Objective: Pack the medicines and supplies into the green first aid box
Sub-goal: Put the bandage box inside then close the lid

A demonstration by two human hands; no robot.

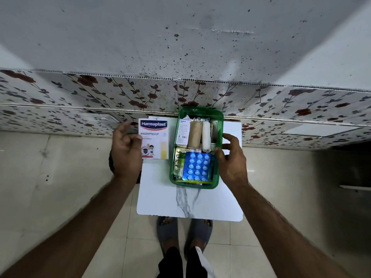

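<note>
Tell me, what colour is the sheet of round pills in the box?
Blue, with paler blue pills: the blister sheet, seen in the head view.

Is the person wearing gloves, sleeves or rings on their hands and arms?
No gloves. The left hand and right hand are bare, and both forearms are bare too, with no sleeves showing as far as the picture reaches. No watch, bracelet or ring can be seen. The forearms have some fine hair.
</note>
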